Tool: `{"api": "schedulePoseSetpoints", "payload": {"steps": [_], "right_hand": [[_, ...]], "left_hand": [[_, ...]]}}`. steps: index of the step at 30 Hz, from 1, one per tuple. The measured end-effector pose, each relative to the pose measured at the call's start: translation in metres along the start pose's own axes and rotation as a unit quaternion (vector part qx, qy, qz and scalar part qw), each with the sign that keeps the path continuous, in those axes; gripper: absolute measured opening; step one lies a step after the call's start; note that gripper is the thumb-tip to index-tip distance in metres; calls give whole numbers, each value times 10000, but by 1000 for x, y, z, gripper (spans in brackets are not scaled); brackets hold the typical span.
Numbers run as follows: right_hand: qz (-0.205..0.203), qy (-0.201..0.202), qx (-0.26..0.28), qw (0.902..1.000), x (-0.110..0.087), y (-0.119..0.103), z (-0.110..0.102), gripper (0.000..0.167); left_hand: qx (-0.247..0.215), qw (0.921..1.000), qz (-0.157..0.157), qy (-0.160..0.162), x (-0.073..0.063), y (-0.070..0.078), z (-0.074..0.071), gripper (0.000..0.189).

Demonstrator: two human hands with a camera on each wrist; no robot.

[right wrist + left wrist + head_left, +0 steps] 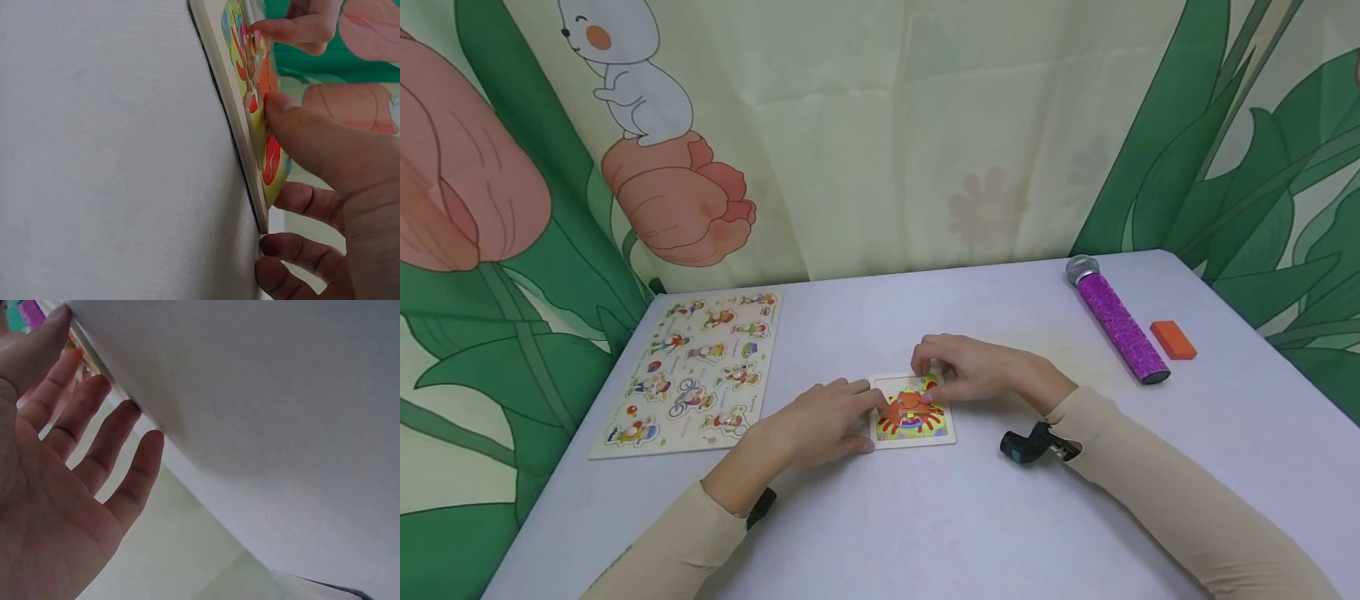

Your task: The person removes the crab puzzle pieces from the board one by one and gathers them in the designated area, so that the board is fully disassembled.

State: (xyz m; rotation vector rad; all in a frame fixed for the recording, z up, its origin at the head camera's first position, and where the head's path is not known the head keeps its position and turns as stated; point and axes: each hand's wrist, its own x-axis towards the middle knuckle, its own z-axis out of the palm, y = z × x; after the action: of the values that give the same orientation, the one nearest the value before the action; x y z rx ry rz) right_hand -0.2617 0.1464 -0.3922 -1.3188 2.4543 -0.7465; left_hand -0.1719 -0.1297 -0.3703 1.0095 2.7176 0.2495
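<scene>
A small square jigsaw puzzle with a red crab picture [913,418] lies in a pale tray [917,444] at the table's middle. From the left, my left hand [827,422] touches it: the index fingertip rests on the picture and the thumb is at the tray's lower left. Its fingers look extended in the left wrist view. My right hand [981,372] is at the upper right corner, pinching a puzzle piece [272,159] between thumb [300,125] and finger. That piece tilts up from the tray in the right wrist view. Fingers partly cover the picture.
Left of the puzzle lies a larger board [700,375] with several animal pictures. Toward the right back are a purple glittery microphone [1122,325] and an orange block [1173,340]. A printed curtain [880,142] hangs behind the white table [940,525].
</scene>
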Motion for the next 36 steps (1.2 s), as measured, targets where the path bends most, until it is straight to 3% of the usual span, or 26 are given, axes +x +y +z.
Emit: {"api": "schedulePoseSetpoints", "payload": {"steps": [12, 25, 36], "right_hand": [[252, -174, -16, 9995, 0, -2, -1, 25], [-51, -147, 529, 9985, -5, -4, -4, 33], [-14, -6, 416, 9991, -10, -3, -4, 33]], "left_hand": [[12, 10000, -10, -12, 1, -1, 1, 39], [-10, 10000, -22, 14, 1, -1, 1, 39], [-19, 10000, -27, -1, 1, 0, 0, 39]]}}
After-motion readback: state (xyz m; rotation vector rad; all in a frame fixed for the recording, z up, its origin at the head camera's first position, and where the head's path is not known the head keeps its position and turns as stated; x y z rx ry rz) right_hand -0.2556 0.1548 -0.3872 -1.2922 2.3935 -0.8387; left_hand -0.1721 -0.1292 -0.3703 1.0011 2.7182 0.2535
